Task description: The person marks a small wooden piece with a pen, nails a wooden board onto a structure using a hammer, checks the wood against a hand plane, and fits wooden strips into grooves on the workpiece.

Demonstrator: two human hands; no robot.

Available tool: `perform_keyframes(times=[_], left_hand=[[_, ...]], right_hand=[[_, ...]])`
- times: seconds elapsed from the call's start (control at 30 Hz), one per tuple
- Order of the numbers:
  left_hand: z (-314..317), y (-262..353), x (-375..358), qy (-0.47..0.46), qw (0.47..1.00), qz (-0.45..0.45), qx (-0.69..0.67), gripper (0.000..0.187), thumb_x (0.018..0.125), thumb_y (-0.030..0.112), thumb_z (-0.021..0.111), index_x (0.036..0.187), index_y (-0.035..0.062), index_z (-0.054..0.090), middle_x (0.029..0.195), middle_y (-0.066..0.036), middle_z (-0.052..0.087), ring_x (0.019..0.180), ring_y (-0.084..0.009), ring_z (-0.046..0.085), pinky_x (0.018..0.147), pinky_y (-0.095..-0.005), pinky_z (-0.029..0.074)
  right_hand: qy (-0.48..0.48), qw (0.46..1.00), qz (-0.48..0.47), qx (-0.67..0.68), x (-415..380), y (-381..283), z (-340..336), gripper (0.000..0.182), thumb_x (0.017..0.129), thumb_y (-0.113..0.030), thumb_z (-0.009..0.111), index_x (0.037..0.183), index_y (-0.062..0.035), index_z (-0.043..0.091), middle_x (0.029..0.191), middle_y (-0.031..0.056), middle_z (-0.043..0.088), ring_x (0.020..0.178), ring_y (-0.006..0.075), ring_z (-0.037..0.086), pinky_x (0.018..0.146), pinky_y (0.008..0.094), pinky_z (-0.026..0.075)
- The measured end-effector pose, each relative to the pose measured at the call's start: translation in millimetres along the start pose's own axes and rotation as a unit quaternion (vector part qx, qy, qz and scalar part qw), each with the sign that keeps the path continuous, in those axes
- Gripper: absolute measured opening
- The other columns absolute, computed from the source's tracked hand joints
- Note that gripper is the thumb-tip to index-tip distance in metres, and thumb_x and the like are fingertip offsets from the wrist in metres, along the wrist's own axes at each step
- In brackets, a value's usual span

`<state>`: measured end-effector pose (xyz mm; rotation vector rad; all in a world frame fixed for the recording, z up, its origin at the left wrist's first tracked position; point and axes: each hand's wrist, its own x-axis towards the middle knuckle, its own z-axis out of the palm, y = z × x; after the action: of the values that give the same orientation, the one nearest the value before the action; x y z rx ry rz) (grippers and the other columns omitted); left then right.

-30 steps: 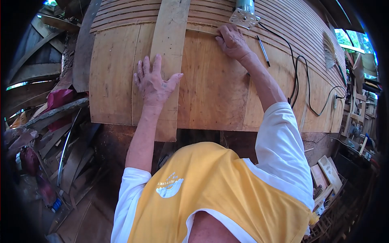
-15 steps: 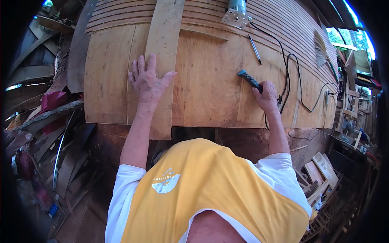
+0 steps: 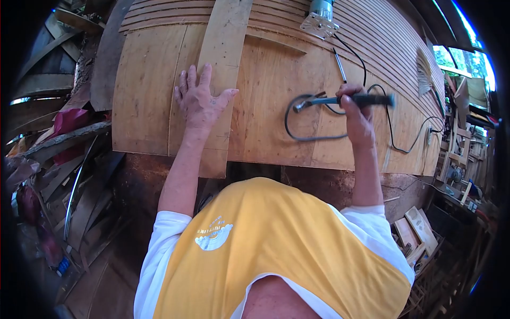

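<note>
My left hand (image 3: pixel 201 103) lies flat with fingers spread on a long wooden board (image 3: pixel 226 42), which rests across the plywood sheet (image 3: pixel 276 122). My right hand (image 3: pixel 358 117) is closed around a hammer (image 3: pixel 337 100), held above the sheet; its metal head points left and its dark grip, blurred, points right. A black cable (image 3: pixel 313 139) loops on the wood beneath and left of the hammer. Just beyond my right hand lies a pen (image 3: pixel 339 65).
A power tool (image 3: pixel 320 20) with a clear base stands at the back on the ribbed wood strips (image 3: pixel 372 42). A thin wood strip (image 3: pixel 276 43) and a brush (image 3: pixel 424 69) lie there too. Scrap wood (image 3: pixel 419 228) is piled at lower right, more at left.
The hammer has swung from pointing up-left to nearly level, its head now showing at left, and my right hand has risen. A cable loop now shows left of it. My left hand stays on the board.
</note>
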<state>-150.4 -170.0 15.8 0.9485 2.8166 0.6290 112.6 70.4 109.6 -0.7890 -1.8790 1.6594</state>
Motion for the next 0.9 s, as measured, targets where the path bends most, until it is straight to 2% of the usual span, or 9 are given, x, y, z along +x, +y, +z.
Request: perform_keyframes(times=[0.07, 0.13, 0.27, 0.4, 0.5, 0.53, 0.63, 0.77, 0.9], left_hand=[[1, -1, -1, 0.001, 1.000, 0.000, -0.001, 0.097, 0.075, 0.066, 0.080, 0.153, 0.0173, 0.051, 0.162, -0.022, 0.038, 0.154, -0.0402, 0.027, 0.123, -0.0608, 0.020], [3, -3, -2, 0.012, 1.000, 0.002, 0.006, 0.097, 0.075, 0.068, 0.079, 0.154, 0.0183, 0.050, 0.162, -0.020, 0.039, 0.154, -0.0397, 0.028, 0.123, -0.0600, 0.021], [4, -2, -1, 0.007, 1.000, 0.005, 0.016, 0.098, 0.076, 0.069, 0.079, 0.154, 0.0177, 0.050, 0.162, -0.021, 0.040, 0.153, -0.0400, 0.028, 0.123, -0.0601, 0.021], [0, -1, 0, 0.003, 1.000, 0.009, 0.019, 0.098, 0.076, 0.070, 0.078, 0.154, 0.0171, 0.050, 0.162, -0.021, 0.039, 0.153, -0.0401, 0.029, 0.124, -0.0592, 0.020], [3, -4, -2, 0.013, 1.000, 0.016, 0.007, 0.097, 0.076, 0.069, 0.078, 0.152, 0.0158, 0.052, 0.160, -0.022, 0.040, 0.153, -0.0421, 0.028, 0.123, -0.0611, 0.020], [4, -4, -1, 0.021, 1.000, 0.020, 0.001, 0.096, 0.076, 0.069, 0.078, 0.151, 0.0153, 0.053, 0.160, -0.022, 0.041, 0.152, -0.0430, 0.028, 0.123, -0.0622, 0.020], [6, -5, 0, 0.019, 1.000, 0.023, 0.011, 0.096, 0.076, 0.069, 0.077, 0.152, 0.0150, 0.052, 0.160, -0.022, 0.040, 0.153, -0.0428, 0.028, 0.123, -0.0623, 0.020], [4, -5, 0, 0.018, 1.000, 0.021, 0.004, 0.096, 0.076, 0.069, 0.077, 0.152, 0.0154, 0.052, 0.161, -0.022, 0.040, 0.153, -0.0428, 0.028, 0.122, -0.0628, 0.020], [4, -3, -1, 0.015, 0.999, 0.014, 0.024, 0.097, 0.076, 0.072, 0.077, 0.152, 0.0164, 0.052, 0.160, -0.021, 0.041, 0.153, -0.0405, 0.030, 0.122, -0.0609, 0.022]], right_hand=[[-0.024, 0.999, 0.030, -0.033, -30, -6, 2, 0.021, 0.093, -0.012, 0.070, 0.111, -0.0106, 0.060, 0.115, 0.0024, 0.054, 0.100, 0.0120, 0.050, 0.087, 0.0292, 0.043], [-0.056, 0.945, -0.030, -0.320, -65, 8, -5, 0.034, 0.091, -0.016, 0.072, 0.118, -0.0080, 0.054, 0.104, -0.0001, 0.048, 0.096, 0.0094, 0.047, 0.084, 0.0264, 0.043], [-0.026, 0.979, 0.194, -0.048, -141, 34, 17, 0.064, 0.087, -0.012, 0.071, 0.144, -0.0061, 0.041, 0.103, 0.0031, 0.052, 0.089, 0.0128, 0.053, 0.079, 0.0281, 0.048], [0.027, 0.926, 0.284, 0.248, -153, 34, 44, 0.068, 0.094, -0.016, 0.063, 0.154, -0.0073, 0.034, 0.107, 0.0059, 0.057, 0.082, 0.0148, 0.057, 0.073, 0.0284, 0.051], [0.081, 0.845, 0.282, 0.446, -154, 25, 73, 0.055, 0.097, -0.019, 0.058, 0.147, -0.0078, 0.041, 0.106, 0.0080, 0.059, 0.082, 0.0147, 0.059, 0.068, 0.0281, 0.051], [0.120, 0.834, 0.335, 0.422, -152, 23, 82, 0.046, 0.094, -0.016, 0.062, 0.136, -0.0050, 0.049, 0.096, 0.0079, 0.059, 0.078, 0.0150, 0.058, 0.064, 0.0284, 0.049], [0.016, 0.884, 0.338, 0.323, -149, 23, 75, 0.037, 0.092, -0.015, 0.065, 0.125, -0.0026, 0.053, 0.088, 0.0061, 0.059, 0.074, 0.0139, 0.057, 0.061, 0.0288, 0.046], [0.054, 0.959, 0.218, 0.172, -123, 17, 78, 0.032, 0.089, -0.011, 0.066, 0.118, -0.0013, 0.054, 0.079, 0.0013, 0.054, 0.067, 0.0108, 0.053, 0.061, 0.0261, 0.043], [0.010, 0.966, 0.197, 0.165, -41, -12, 98, 0.024, 0.094, -0.015, 0.060, 0.114, -0.0020, 0.055, 0.075, 0.0004, 0.053, 0.064, 0.0096, 0.051, 0.058, 0.0252, 0.041]])
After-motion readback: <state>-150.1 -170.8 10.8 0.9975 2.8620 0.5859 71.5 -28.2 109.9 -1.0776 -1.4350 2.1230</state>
